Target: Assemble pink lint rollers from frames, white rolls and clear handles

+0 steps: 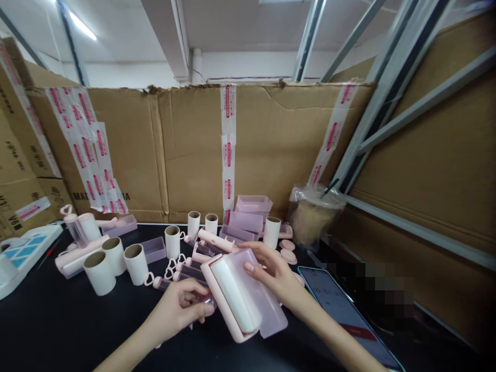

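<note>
In the head view, my right hand (pixel 273 271) grips a pink lint roller (pixel 209 274) by its translucent cover (pixel 269 305). The cover is partly off to the right side, and a white roll (pixel 238 297) shows in the pink frame. My left hand (pixel 182 305) is closed, thumb and fingers pinching a clear plastic piece (pixel 210 301) close to the roller's left edge. Most of that piece is hidden by the fingers, and I cannot tell whether it joins the roller. Behind both hands lie several clear handles (pixel 189 274) with pink heart-shaped loops.
White paper-core rolls (pixel 99 274) stand at left and centre. Translucent pink covers (pixel 248 222) are stacked at the back, near pink discs (pixel 288 256). A phone (pixel 344 315) lies right, before a bagged drink cup (pixel 313 217). A cardboard wall (pixel 194 150) closes the back.
</note>
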{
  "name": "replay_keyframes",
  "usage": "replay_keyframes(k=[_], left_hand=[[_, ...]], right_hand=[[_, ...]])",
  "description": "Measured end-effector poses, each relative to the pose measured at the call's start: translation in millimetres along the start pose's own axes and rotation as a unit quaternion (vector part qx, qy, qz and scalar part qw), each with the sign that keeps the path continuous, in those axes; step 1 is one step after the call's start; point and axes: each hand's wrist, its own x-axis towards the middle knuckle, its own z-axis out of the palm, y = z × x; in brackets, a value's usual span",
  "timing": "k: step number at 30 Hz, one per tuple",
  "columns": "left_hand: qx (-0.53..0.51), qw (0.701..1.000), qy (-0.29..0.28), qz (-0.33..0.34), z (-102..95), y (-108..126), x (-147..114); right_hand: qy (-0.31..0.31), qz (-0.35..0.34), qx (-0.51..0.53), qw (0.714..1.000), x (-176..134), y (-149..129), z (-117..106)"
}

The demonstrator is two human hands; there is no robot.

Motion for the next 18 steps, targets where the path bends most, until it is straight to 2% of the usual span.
replay_keyframes(k=[11,18], left_hand=[[0.034,0.999,-0.003,0.001,-4.4,5.4,-0.8],[0.043,0.999,-0.007,0.013,-1.2,8.7,-3.3]], right_hand=[[0.019,-0.02,0.008,1.0,-0.6,4.6,6.0],[-0.006,-0.016,0.002,1.0,-2.1,7.6,2.7]])
